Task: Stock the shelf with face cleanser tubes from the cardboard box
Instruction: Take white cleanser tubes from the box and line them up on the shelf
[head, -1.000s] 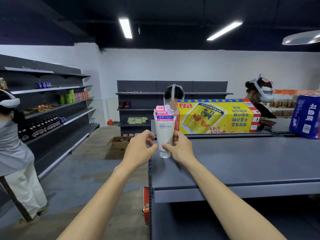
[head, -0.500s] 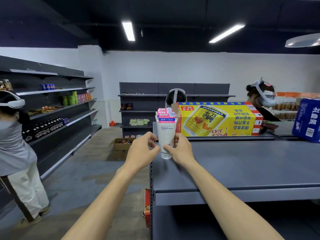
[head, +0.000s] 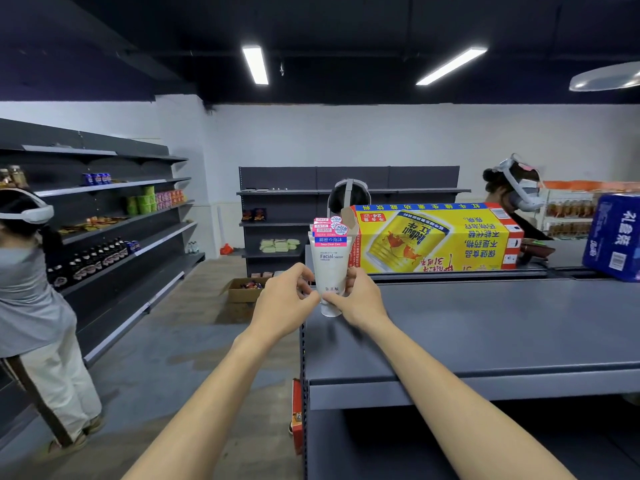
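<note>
Fingers (head: pixel 304 289) of the left hand (head: pixel 282 306) and right hand (head: pixel 360 299) curl round the lower end of the front tube (head: pixel 329 271), standing cap-down at the left end of the top shelf (head: pixel 485 327). More tubes seem lined up behind it. Stocking looks barely begun; most of the shelf is bare. The tube is smooth white plastic, flat-crimped on top; the shelf is matte grey metal.

- Two bare forearms reach in from the lower edge, with no sleeve on either up to where the view cuts them off
- Left hand (head: pixel 282 308) wears no glove, ring or watch
- Right hand (head: pixel 363 301) is likewise ungloved, its wrist bare
</note>
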Available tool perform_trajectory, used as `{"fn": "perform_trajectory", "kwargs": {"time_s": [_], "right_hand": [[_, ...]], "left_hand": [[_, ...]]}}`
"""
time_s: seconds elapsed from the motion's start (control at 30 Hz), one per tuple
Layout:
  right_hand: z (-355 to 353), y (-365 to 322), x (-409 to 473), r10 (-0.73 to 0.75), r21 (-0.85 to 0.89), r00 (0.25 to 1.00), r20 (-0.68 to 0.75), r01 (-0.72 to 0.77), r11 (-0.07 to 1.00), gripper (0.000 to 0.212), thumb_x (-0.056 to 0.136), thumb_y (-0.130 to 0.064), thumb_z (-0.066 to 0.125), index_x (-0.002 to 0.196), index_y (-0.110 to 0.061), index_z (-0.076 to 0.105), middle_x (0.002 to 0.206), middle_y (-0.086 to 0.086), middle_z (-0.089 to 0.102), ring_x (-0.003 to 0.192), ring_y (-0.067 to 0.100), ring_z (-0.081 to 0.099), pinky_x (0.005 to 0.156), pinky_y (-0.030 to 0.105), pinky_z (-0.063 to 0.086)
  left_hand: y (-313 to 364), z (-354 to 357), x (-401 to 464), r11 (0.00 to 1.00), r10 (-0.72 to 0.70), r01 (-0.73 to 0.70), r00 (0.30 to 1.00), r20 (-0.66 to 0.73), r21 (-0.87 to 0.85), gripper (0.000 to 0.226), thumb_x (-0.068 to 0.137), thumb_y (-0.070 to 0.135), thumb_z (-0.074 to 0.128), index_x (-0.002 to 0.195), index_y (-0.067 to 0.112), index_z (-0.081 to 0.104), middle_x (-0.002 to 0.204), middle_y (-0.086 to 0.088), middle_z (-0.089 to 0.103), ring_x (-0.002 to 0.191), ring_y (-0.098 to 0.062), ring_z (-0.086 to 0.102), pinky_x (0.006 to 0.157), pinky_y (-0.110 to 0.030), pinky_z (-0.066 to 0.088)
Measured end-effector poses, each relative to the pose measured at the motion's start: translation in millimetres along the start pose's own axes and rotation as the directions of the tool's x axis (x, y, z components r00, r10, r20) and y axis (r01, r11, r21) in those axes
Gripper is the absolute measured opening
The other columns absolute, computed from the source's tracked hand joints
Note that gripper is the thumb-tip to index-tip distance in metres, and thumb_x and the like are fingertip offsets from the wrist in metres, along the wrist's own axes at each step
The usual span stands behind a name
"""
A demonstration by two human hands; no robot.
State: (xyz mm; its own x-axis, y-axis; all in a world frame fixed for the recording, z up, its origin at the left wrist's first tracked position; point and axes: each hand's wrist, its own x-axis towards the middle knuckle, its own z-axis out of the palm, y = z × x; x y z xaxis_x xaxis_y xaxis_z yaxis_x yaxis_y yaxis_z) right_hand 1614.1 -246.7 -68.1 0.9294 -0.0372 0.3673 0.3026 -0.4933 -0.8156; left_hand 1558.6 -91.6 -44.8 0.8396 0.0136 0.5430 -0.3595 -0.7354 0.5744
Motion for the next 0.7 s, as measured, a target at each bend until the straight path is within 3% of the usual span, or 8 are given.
{"fn": "perform_trajectory", "kwargs": {"time_s": [0.27, 0.47, 0.6, 0.7], "right_hand": [[-29, 0, -11, -0.002, -0.032, 0.999, 0.045, 0.003, 0.999, 0.078, 0.075, -0.033, 0.085, 0.137, -0.011, 0.044, 0.134, 0.008, 0.054, 0.117, 0.02, 0.057, 0.098, 0.035, 0.05], [-65, 2, -18, -0.019, -0.028, 0.999, 0.046, 0.02, 0.999, 0.066, 0.077, -0.031, 0.084, 0.131, -0.014, 0.048, 0.127, 0.005, 0.058, 0.102, 0.014, 0.057, 0.083, 0.023, 0.044], [-84, 3, -40, -0.024, -0.038, 0.998, 0.061, 0.026, 0.999, 0.062, 0.079, -0.029, 0.082, 0.13, -0.011, 0.05, 0.124, 0.005, 0.06, 0.106, 0.016, 0.061, 0.087, 0.025, 0.049], [-96, 11, -83, -0.139, -0.099, 0.989, 0.058, 0.144, 0.985, 0.053, 0.079, -0.026, 0.081, 0.123, -0.011, 0.056, 0.117, 0.005, 0.063, 0.105, 0.016, 0.063, 0.093, 0.031, 0.053]], "left_hand": [[16, 8, -4, 1.0, 0.012, -0.012, 1.0, 0.005, -0.01, 0.019, 0.084, 0.026, 0.067, 0.102, 0.025, 0.06, 0.082, 0.011, 0.066, 0.074, -0.006, 0.063, 0.069, -0.029, 0.055], [39, 15, -5, 1.0, 0.013, -0.013, 1.0, 0.025, -0.005, 0.019, 0.083, 0.029, 0.066, 0.101, 0.029, 0.058, 0.083, 0.012, 0.066, 0.075, -0.005, 0.062, 0.072, -0.032, 0.055], [54, 17, -24, 1.0, 0.017, -0.018, 0.999, 0.034, 0.017, 0.02, 0.086, 0.028, 0.064, 0.105, 0.028, 0.058, 0.091, 0.008, 0.068, 0.077, -0.006, 0.063, 0.073, -0.032, 0.056], [63, 16, -60, 0.987, 0.114, -0.116, 0.993, 0.026, 0.109, 0.021, 0.085, 0.032, 0.064, 0.104, 0.032, 0.056, 0.088, 0.013, 0.064, 0.08, -0.006, 0.063, 0.072, -0.036, 0.056]]}}
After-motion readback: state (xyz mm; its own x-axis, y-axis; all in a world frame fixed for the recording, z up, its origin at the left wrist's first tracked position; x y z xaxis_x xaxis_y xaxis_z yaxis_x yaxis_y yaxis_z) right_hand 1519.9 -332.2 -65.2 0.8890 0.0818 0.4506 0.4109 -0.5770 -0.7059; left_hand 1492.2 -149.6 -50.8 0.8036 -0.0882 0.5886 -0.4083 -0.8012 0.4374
